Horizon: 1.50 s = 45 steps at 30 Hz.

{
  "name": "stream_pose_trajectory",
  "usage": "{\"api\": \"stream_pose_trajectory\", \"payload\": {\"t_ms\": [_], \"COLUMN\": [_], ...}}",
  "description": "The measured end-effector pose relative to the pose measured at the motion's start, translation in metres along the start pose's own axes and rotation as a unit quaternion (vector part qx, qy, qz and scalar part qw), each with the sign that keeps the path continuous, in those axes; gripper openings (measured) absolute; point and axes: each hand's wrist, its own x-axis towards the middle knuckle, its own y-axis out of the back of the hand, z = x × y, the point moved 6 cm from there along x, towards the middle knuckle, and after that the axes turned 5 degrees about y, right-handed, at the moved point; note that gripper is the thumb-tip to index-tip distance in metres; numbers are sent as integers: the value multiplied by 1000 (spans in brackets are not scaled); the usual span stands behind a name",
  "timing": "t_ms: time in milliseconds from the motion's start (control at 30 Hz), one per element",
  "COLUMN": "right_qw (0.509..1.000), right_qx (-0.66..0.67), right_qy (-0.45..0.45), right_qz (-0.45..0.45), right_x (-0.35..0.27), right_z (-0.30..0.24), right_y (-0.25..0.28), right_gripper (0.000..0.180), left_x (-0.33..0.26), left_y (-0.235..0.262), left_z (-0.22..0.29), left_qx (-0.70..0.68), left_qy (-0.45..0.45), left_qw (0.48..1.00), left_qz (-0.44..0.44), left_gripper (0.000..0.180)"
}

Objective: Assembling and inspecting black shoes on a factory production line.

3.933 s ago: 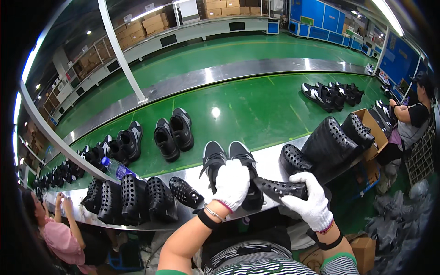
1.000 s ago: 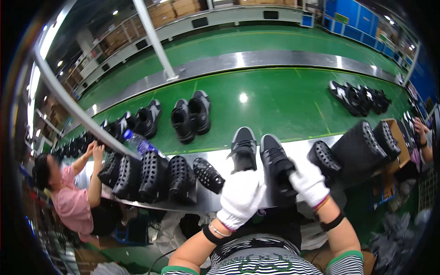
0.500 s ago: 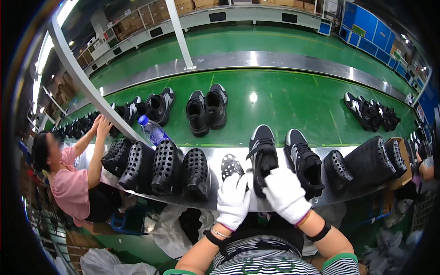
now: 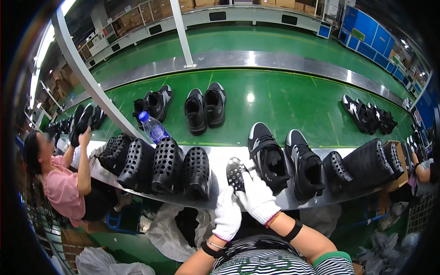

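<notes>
A black perforated shoe insert (image 4: 237,173) stands tilted at the near edge of the metal ledge, its rounded tip away from me. My gloved left hand (image 4: 227,214) closes on its lower end. The gloved right hand (image 4: 257,198) lies along its right side, fingers wrapped on it; some fingertips are hidden. Just right of the insert sits a black and grey shoe (image 4: 269,158) with its strap across the top, not touched by either hand. Its mate (image 4: 304,166) stands to the right, toe pointing away.
Several stacked perforated inserts (image 4: 166,165) line the ledge (image 4: 220,152) on the left, more (image 4: 372,158) on the right. A water bottle (image 4: 153,127) stands behind the left ones. A shoe pair (image 4: 205,108) rests on the green surface beyond. At left, a person (image 4: 68,183) holds shoes.
My right hand has left the strapped shoe and moved left onto the insert. The insert has shifted slightly right. The person at left now lifts dark shoes.
</notes>
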Motion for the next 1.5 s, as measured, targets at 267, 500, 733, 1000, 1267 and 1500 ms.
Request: {"api": "stream_pose_trajectory", "payload": {"t_ms": [267, 500, 733, 1000, 1267, 1500], "right_qw": [971, 950, 921, 930, 987, 999], "right_qx": [198, 260, 309, 325, 135, 17], "right_qy": [109, 88, -55, -125, -61, 25], "right_qz": [82, 150, 229, 118, -60, 16], "right_x": [-38, -59, -82, -100, -61, -23], "right_z": [3, 16, 78, 109, 81, 56], "right_y": [34, 100, 181, 181, 175, 118], "right_gripper": [56, 65, 53, 52, 52, 56], "left_x": [29, 40, 102, 127, 89, 100], "left_y": [6, 13, -27, -62, -44, -37], "left_z": [30, 135, 147, 142, 154, 148], "left_qx": [-460, -574, -14, 246, 159, 74], "left_qy": [239, 173, -191, -314, -318, -307], "left_qw": [854, 796, 971, 911, 923, 941], "left_qz": [-44, -83, -146, -100, -150, -122], "left_gripper": [46, 46, 49, 40, 30, 20]}}
